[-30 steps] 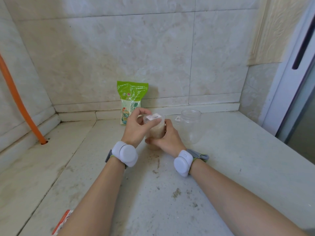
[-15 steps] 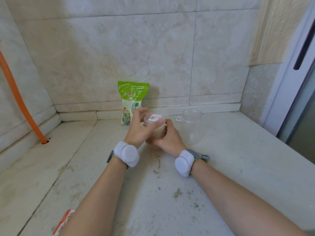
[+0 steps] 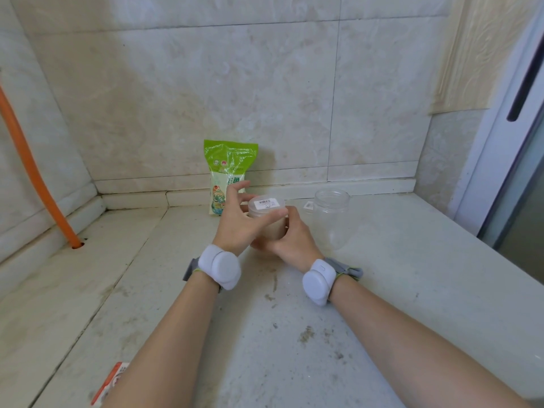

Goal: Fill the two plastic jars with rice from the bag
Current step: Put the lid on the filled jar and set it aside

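The filled jar (image 3: pixel 266 220) stands on the bench (image 3: pixel 382 290), in front of the green rice bag (image 3: pixel 229 172) that leans upright against the back wall. Pale rice shows through its clear side up to near the top, and a lid (image 3: pixel 266 205) with a barcode sticker sits on its mouth. The right hand (image 3: pixel 290 237) wraps its curled fingers round the lower body of this jar, steadying it. The left hand (image 3: pixel 237 219) is at the lid: thumb against the near rim, other fingers spread and raised, so its hold is a light pinch at most.

This looks like the closing of the first jar. Just right of the filled jar stands the second jar (image 3: pixel 332 217), open-mouthed and apparently empty. Its small lid (image 3: pixel 308 205) seems to lie between the two. Next, the bag must be fetched and tipped into that narrow mouth without spilling.
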The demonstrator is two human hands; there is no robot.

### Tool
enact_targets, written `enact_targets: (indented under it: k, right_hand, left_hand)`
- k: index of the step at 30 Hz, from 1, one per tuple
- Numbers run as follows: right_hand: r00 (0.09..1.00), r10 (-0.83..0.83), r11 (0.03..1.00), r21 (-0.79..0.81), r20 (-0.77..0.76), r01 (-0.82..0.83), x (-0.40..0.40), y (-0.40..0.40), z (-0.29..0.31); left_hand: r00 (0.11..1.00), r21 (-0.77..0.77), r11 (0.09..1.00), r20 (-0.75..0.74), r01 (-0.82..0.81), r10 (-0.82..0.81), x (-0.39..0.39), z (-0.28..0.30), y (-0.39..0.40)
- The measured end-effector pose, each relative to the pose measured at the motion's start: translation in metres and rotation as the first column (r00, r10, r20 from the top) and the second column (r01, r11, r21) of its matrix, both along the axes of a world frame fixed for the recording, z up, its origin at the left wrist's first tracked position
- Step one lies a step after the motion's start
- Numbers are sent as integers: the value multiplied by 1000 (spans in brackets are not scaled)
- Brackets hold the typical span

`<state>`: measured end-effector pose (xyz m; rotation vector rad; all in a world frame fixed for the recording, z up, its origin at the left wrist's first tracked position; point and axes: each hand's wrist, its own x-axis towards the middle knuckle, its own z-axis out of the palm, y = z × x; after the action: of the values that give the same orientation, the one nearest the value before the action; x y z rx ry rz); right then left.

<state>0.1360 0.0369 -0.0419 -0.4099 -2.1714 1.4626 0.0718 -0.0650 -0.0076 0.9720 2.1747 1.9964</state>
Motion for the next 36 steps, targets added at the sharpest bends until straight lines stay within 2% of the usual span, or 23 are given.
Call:
enact_targets:
  k: [3,5,9,16,24,28,32,36]
  right_hand:
    - [1000,12,1000,-5,-2,-12,1,1,1]
    - [1000,13,1000,-1,0,-13,1,1,1]
    - [1000,3,1000,17,8,-3,-1,1,-1]
    - [1000,26,1000,5,17,-26,0,3,2]
    - [996,65,997,34,63,-67,4,3,7]
    - [997,4,988,155,76,-15,3,-1,8]
    - [997,-37,995,95,69,30,-10,1,6]
    - [989,-128,984,138,80,116,-40,9,4]
  left_hand:
    - [990,22,993,-78,-113,115,7,-2,8]
    - [989,15,991,-71,-130,131,6,-2,8]
    - [992,10,992,-38,-123,123,4,2,3]
    - [1000,-11,1000,15,-19,19,-5,6,-6]
    - [998,-31,999,-61,-33,32,-5,6,-8]
    - [997,-14,999,-66,-42,41,-7,2,-9]
    - [996,27,997,-42,-72,73,-10,-3,-6]
    - [984,39,985,60,-171,168,-25,-10,-6]
